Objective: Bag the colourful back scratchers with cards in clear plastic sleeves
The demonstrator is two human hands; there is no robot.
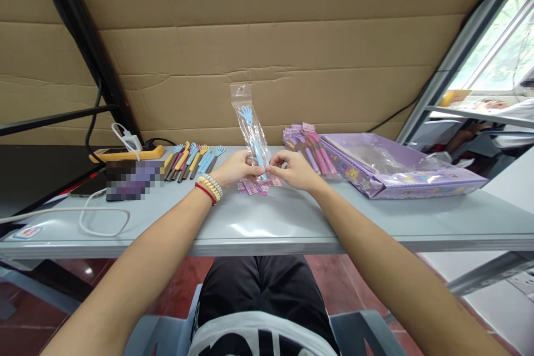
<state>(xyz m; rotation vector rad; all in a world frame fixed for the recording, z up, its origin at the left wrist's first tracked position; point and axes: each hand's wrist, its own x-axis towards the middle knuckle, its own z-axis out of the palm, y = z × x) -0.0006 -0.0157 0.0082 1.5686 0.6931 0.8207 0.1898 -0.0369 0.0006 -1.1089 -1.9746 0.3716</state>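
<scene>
gripping, with left hand (236,168), the lower part of a clear plastic bag (262,136); pinching at its lower right edge with right hand (294,169), thumb against fingers. inside the bag: a light blue hand-shaped stick (256,143), prongs up. held upright over the middle of the counter (271,223), top tilted to the left, in front of a cardboard panel (271,47). on the left wrist: bracelets (211,186) (red, yellow and pale, close together). just below the hands, on the counter: a loose heap of small pink-purple cards (252,188). to the left, side by side: a row of loose hand-shaped sticks (193,161) in yellow, blue and magenta, with dark handles among them. farther left: a yellow power strip (155,153), a white plug (132,141) and a white cable (106,232), near a purple item (137,181) (blurred, cannot tell what). to the right: a bunch of carded sticks (320,156), pink and purple, just beside a lilac box (429,186), open on top, with clear plastic (384,157) inside.
</scene>
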